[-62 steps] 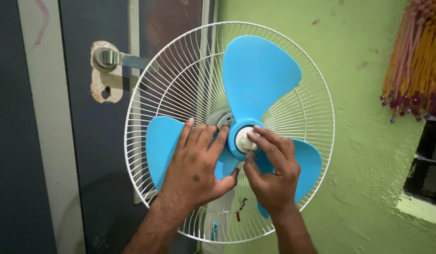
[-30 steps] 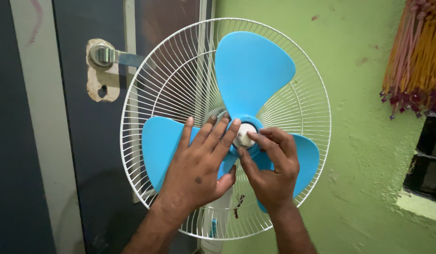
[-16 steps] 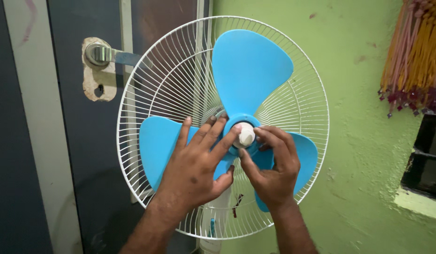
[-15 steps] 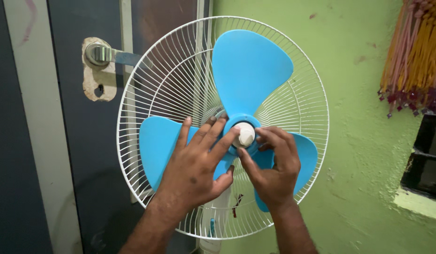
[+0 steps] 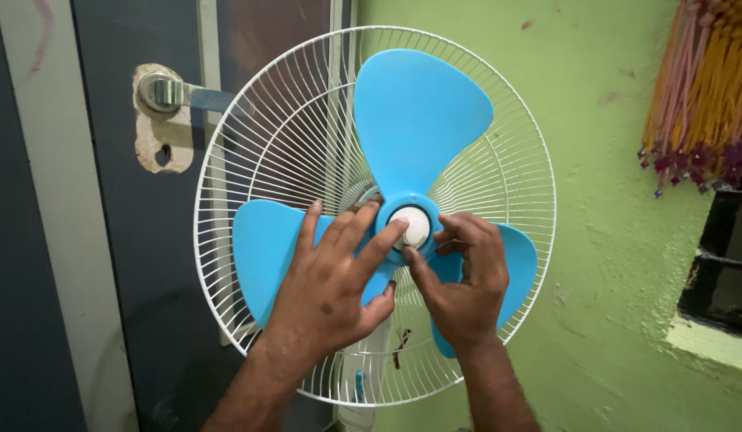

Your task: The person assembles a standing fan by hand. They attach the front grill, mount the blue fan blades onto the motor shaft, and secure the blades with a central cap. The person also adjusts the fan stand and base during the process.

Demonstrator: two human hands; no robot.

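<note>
**At the fan's hub, both hands on the blade**

At the centre of the picture stands the fan, its blue blade (image 5: 403, 176) bare in front of the white wire guard (image 5: 227, 160), with no front grille over it. Your left hand (image 5: 332, 280) lies flat and spread on the blade lobe at 9 o'clock, palm down, and its fingertips (image 5: 397, 227) reach the blue hub ring just beside the white cap (image 5: 411, 226). It grips nothing; it presses against the blade. Your right hand (image 5: 465, 276) sits at 4 o'clock from the hub, over the lobe on that side. Its fingers curl in toward the cap from 3 o'clock and its thumb comes up from 6 o'clock. Whether they actually pinch the cap or only touch its edge, you cannot tell from this view.

One blade lobe points up to 12 o'clock, clear of both hands. Below the guard, at 6 o'clock, the top of the white stand (image 5: 363, 384) shows between your forearms.

Behind the fan at 9 to 10 o'clock is a dark door (image 5: 123, 264) with a metal handle (image 5: 167, 92) on a worn plate. A green wall (image 5: 611, 264) fills the right side, and a bunch of yellow and pink tassels (image 5: 699, 88) hangs at 2 o'clock.
</note>
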